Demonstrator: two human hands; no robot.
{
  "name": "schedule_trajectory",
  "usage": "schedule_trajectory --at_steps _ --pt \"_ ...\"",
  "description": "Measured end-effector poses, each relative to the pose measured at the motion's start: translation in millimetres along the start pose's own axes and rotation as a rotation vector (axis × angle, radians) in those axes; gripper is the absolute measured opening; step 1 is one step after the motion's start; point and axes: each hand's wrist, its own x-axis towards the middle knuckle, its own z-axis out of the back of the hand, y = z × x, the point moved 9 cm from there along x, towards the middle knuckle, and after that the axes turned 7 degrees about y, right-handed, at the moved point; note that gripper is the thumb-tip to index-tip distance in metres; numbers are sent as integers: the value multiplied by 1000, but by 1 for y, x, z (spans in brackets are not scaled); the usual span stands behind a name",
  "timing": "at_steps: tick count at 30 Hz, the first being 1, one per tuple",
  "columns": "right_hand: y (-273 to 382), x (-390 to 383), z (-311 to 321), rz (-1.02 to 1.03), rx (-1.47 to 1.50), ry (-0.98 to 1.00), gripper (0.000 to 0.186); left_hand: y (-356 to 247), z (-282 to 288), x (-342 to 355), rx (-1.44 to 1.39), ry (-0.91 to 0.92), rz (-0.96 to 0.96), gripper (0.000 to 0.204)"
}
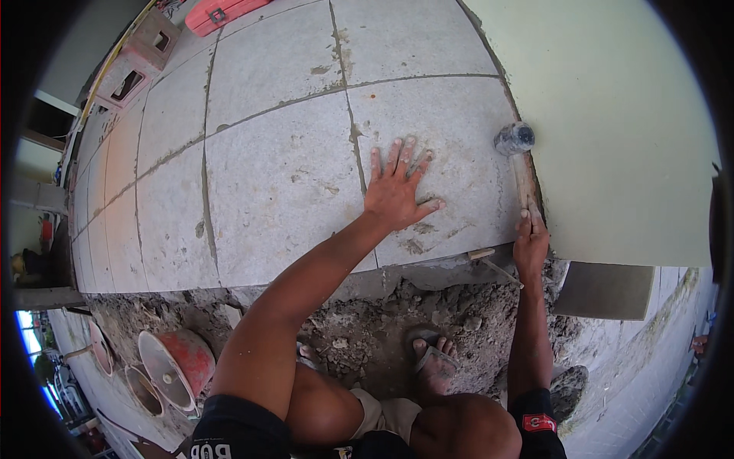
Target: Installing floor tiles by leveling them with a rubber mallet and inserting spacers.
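My left hand (396, 187) lies flat, fingers spread, on a grey floor tile (443, 145) at the edge of the laid tiles. My right hand (529, 241) grips a thin wooden stick (523, 177) that lies along the tile's right edge, beside the pale green wall (612, 130). A clear plastic bottle (514, 138) lies at the far end of the stick. Below the tile's front edge is bare dirt (382, 329), where my sandalled foot (434, 359) stands.
A small wood-handled tool (489, 258) lies at the tile's front edge. A red bucket (177, 367) and other pails lie in the dirt at lower left. Concrete blocks (141, 57) and a red case (222, 11) sit at the far side. A dark tile (604, 289) leans at right.
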Motion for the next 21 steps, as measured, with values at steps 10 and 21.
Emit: schedule_trajectory --at_steps 10,21 --pt "37 16 -27 150 -45 155 36 -8 -2 2 -4 -13 -14 107" --pt "35 25 -5 279 -346 -248 37 -3 -3 1 -25 35 -17 104"
